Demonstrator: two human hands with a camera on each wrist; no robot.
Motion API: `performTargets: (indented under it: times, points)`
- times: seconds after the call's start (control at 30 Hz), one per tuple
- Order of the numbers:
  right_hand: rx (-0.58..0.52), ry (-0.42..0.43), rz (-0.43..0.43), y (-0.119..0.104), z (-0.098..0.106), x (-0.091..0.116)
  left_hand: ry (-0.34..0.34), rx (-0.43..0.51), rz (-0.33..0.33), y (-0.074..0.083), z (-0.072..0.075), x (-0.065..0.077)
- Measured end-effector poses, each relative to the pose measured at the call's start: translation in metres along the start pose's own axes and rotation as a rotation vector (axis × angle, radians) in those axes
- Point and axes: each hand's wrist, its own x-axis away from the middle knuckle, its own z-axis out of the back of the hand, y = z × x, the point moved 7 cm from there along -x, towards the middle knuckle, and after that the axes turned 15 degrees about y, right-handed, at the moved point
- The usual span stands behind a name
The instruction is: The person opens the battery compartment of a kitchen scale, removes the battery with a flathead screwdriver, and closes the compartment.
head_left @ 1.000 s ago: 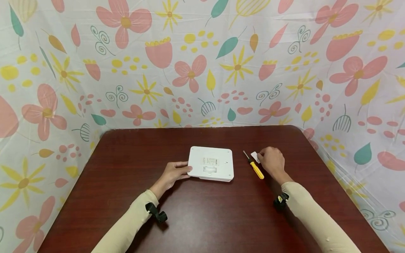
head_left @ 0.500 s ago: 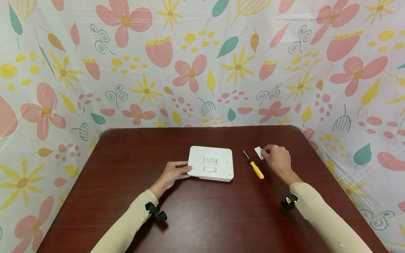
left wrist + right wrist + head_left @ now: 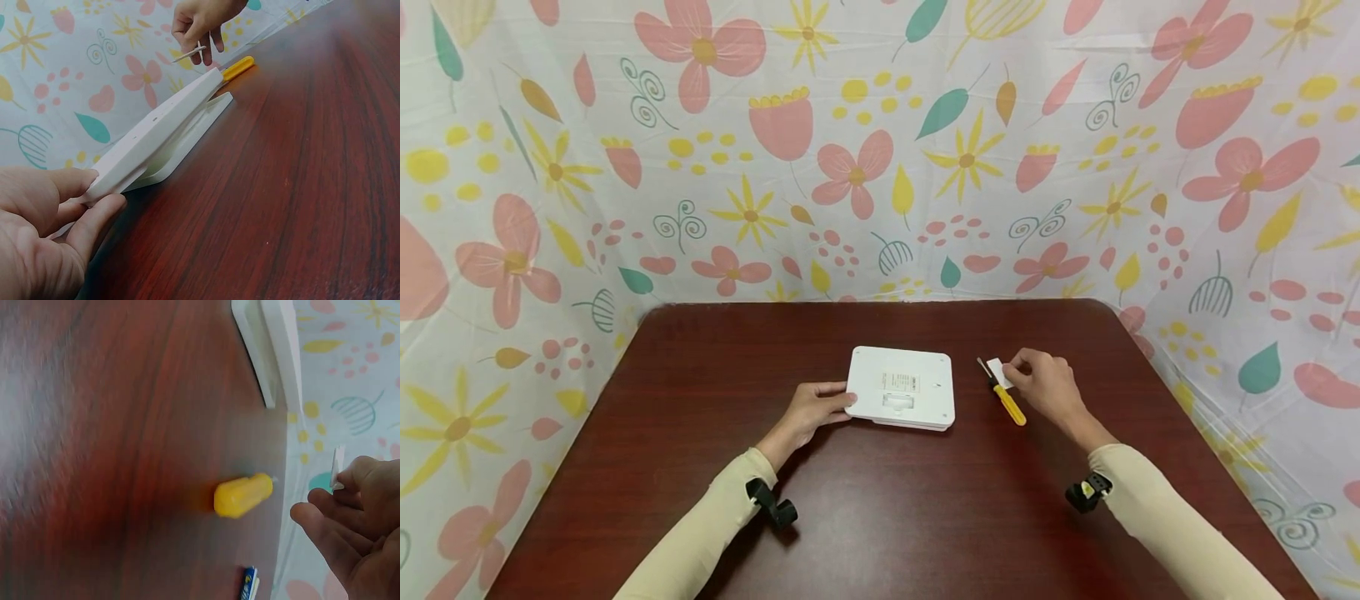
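A white kitchen scale [image 3: 917,375] lies underside up on the table, its label and open battery compartment [image 3: 897,402] showing in the head view. My left hand [image 3: 812,410] pinches its left edge between thumb and fingers; the left wrist view shows this edge raised. To the right, my right hand [image 3: 1047,385] pinches a small white battery cover [image 3: 999,372] by one end. The cover is held in the air, as the right wrist view shows with the cover [image 3: 337,467] at the fingertips. Below and left of that hand lies a yellow-handled screwdriver [image 3: 1010,405].
A small blue-and-white item [image 3: 249,584], which looks like a battery, lies on the table at the lower edge of the right wrist view. The dark red table [image 3: 880,517] meets a flowered curtain [image 3: 850,250] at its back and sides.
The right hand lifted the battery cover and moved it right, then back left towards the screwdriver, turning it slightly. The left hand and the scale have stayed in place.
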Motion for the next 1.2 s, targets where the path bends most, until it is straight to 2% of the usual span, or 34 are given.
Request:
performTargets:
  times: [0.27,0.47,0.7,0.93,1.2]
  points:
    - [-0.099,-0.014,-0.014,-0.016,-0.007,0.005,-0.003,0.0,-0.003,0.0,-0.001,-0.001]
    - [-0.211,-0.016,-0.059,-0.03,-0.01,0.005,-0.006,-0.009,-0.002,-0.001,-0.001,0.0]
    - [-0.28,-0.012,-0.097,-0.048,-0.013,0.004,-0.008,-0.008,-0.007,0.0,-0.001,0.0]
    - [-0.221,-0.007,-0.019,-0.064,-0.014,0.004,-0.011,-0.016,-0.004,0.0,0.0,0.001]
    - [-0.185,0.073,0.138,-0.092,-0.015,0.009,-0.009,-0.001,0.002,0.0,0.0,0.001]
